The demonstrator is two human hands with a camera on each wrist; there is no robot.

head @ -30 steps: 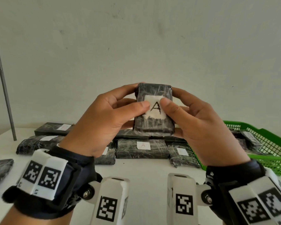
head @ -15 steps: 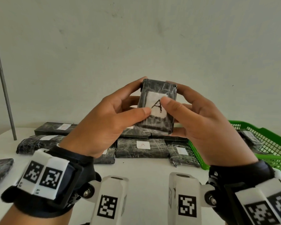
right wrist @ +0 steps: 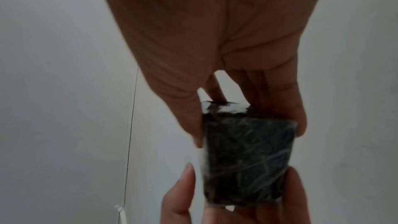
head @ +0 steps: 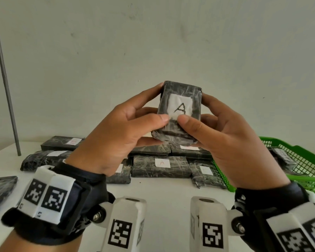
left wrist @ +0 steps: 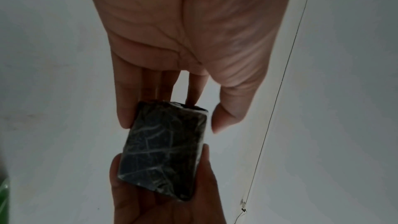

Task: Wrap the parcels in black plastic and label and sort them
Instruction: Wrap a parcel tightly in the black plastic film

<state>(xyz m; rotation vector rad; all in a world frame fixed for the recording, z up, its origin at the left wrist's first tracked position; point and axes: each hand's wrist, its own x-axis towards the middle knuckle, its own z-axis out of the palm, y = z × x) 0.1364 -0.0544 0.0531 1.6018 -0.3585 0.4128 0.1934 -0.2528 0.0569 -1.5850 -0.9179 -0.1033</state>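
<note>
Gripping from both sides, the left hand (head: 116, 135) and right hand (head: 231, 142) hold a black-wrapped parcel (head: 178, 113) upright above the worktop (head: 162, 190), fingers curled behind it. Both thumbs are pressed on the lower edge of its white label (head: 180, 106), marked "A". Below, several labelled parcels (head: 160, 166) are laid out beside a green basket (head: 302, 171), which seems to hold 1 or 2 more.

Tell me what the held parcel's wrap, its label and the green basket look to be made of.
Parcel wrap: thin glossy black plastic film, going by the pale creases and sheen.
Label: matte white paper, probably, with a handwritten black A.
Green basket: rigid moulded plastic, judging from its uniform lattice walls and smooth, shiny rim.
</note>
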